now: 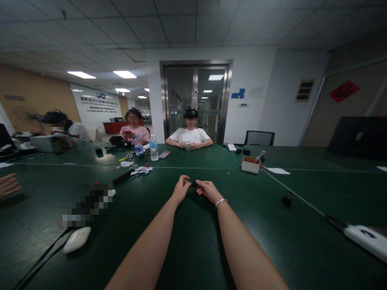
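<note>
My left hand (180,189) and my right hand (209,191) meet above the middle of the green table (193,241). Between their fingertips is a small black object (194,184), too small and dark to name for certain. The right thumb and fingers pinch its right side. At its left end, the left thumb and fingers close on a thin, paler part. A silver bracelet (221,202) circles my right wrist. Off to the right, a black clip-like thing (286,199) stands on the table, apart from both hands.
A small open box (250,165) stands ahead right, and a white power strip (367,237) trails a cable. Bottles (154,148), papers (142,170) and a white mouse-like object (77,239) lie left. Another person's hand (9,186) enters at left; a person (190,135) sits opposite.
</note>
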